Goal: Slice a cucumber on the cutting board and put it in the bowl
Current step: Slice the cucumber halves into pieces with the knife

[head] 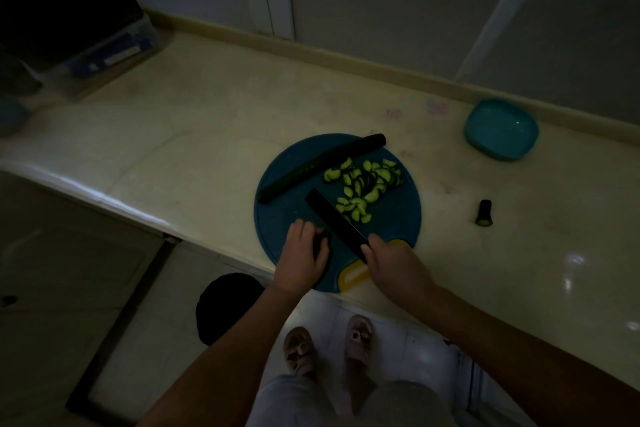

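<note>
Slippered feet (pixel 358 338) on pale tiles (pixel 313 310). At dim cream worktop (pixel 207 114), left fingers (pixel 306 228) hold cucumber (pixel 322 242), right fingers (pixel 370 249) grip knife (pixel 332 218).

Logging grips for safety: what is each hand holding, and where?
The right hand grips the knife by its handle; the left hand holds a cucumber piece from above.

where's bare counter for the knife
Bare counter lies left of the cutting board, toward the box, and between board and bowl. The board itself is crowded: long cucumber, slices, right hand gripping the knife, left hand gripping a cucumber piece.
</note>
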Demonstrator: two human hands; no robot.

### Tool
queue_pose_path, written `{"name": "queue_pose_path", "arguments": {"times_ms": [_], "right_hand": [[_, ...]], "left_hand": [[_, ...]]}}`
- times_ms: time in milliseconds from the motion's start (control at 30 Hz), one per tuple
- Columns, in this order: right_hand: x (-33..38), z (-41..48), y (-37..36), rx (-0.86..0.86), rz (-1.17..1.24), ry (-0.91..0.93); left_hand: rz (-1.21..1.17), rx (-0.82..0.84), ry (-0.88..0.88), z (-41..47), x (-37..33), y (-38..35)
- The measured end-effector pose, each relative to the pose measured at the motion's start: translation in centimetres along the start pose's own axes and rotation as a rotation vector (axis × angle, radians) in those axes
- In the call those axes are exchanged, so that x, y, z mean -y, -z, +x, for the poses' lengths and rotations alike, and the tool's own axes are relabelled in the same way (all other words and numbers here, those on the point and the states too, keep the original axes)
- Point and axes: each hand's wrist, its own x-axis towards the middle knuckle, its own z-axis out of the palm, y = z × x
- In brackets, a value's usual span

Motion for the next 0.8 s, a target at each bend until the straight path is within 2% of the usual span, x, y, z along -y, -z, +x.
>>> {"name": "queue_pose_path", "arguments": {"times_ms": [67, 167, 800], "right_hand": [[0.4, -0.2, 0.1, -0.012, 0.021, -0.005], [0.5, -0.5, 0.1, 0.071, 0.008, -0.043], [1.1, 0.9, -0.7, 0.149, -0.079, -0.046]], "left_hand": [[-0.002, 0.002, 0.003, 0.0, 0.0, 0.0], [-0.017, 0.002, 0.007, 0.0, 0.0, 0.0], [-0.021, 0.017, 0.002, 0.0, 0.2, -0.1]]}}
